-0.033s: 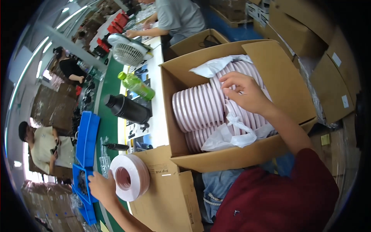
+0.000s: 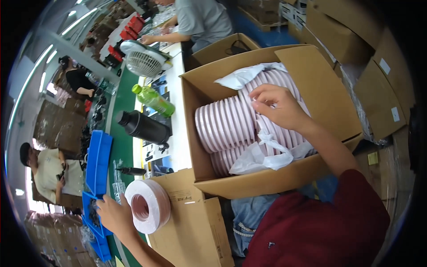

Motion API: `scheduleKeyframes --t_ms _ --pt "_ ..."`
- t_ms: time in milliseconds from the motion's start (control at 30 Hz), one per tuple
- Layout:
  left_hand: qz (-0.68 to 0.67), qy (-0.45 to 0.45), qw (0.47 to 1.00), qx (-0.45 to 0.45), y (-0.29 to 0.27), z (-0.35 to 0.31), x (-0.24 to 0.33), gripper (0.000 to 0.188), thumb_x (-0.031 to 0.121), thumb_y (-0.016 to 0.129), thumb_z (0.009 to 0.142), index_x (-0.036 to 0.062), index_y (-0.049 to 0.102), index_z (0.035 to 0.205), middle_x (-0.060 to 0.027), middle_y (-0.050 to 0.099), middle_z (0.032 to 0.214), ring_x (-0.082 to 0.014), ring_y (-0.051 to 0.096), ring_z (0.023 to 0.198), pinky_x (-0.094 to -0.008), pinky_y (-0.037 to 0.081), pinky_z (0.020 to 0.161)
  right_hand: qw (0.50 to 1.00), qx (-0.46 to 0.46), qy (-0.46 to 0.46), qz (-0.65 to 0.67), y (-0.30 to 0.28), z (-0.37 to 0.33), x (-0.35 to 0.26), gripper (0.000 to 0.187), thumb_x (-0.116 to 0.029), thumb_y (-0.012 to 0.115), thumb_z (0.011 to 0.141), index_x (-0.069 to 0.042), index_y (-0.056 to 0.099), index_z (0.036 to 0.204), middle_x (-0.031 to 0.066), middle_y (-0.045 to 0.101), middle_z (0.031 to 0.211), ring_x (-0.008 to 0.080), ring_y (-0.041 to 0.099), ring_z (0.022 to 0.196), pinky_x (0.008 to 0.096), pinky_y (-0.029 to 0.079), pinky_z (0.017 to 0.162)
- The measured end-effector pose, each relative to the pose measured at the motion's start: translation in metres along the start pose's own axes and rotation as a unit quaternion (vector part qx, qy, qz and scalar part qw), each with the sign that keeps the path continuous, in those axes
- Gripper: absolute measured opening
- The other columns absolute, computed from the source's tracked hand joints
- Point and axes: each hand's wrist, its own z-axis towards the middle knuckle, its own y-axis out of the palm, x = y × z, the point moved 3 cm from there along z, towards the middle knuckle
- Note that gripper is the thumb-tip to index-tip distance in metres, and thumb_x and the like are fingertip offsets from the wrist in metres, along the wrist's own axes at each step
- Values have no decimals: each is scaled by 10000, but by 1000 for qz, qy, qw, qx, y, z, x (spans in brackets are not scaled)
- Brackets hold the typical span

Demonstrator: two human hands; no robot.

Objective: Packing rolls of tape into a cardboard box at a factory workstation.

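My right hand [image 2: 280, 107] is over an open cardboard box [image 2: 262, 184], its fingers loosely bent and the thumb apart, with nothing seen in them. Just under it, rows of pinkish-white flat rings [image 2: 227, 122] stand on edge in the box, with crumpled white plastic wrap [image 2: 267, 155] among them. On the left, my left hand [image 2: 115, 216] is beside a blue bin [image 2: 104, 229] holding small dark parts; its thumb is apart from the fingers, and no held thing shows. Close to its right, a stack of pinkish-white rings [image 2: 153, 207] rests on a cardboard flap [image 2: 189, 227].
A dark bottle [image 2: 144, 127], a green bottle [image 2: 153, 100] and a fan [image 2: 142, 58] stand along the white table edge [image 2: 178, 111]. A second long blue bin [image 2: 98, 160] lies on the green surface. Other people work across and at the far end. Large cartons [image 2: 378, 84] stand at right.
The view has shifted a little. My left hand has moved slightly left toward the blue bin; my right hand stays over the rings in the box.
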Motion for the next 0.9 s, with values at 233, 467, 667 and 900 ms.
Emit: scheduleKeyframes --t_ms 233,467,667,900 --pt "-377 324 867 47 -85 -11 204 99 81 647 776 58 639 872 -140 644 877 -362 624 864 -455 503 748 975 -117 -40 -186 -4 -16 27 302 -233 800 738 -34 703 944 201 547 1325 351 512 1180 422 419 976" --pt "-444 479 687 -319 -73 -28 332 425 415 655 850 5 734 769 -210 663 667 -354 662 639 -422 527 663 892 -278 -9 -356 3 -27 15 996 -496 849 601 -3 477 1382 256 254 1546 445 249 1401 527 263 1113" --pt "-436 467 650 -411 -49 -58 367 555 484 614 845 -37 711 679 -258 649 670 -390 681 720 -445 538 732 827 -314 -11 -466 -1 -36 21 1163 -615 847 507 84 462 1353 310 268 1519 467 238 1416 523 256 1123" --pt "-473 442 612 -454 -32 -67 374 648 544 577 868 -69 698 698 -227 637 622 -316 653 630 -408 502 661 862 -307 42 -401 -14 -28 32 1190 -634 839 525 68 425 1393 291 358 1484 440 343 1370 479 293 1124"
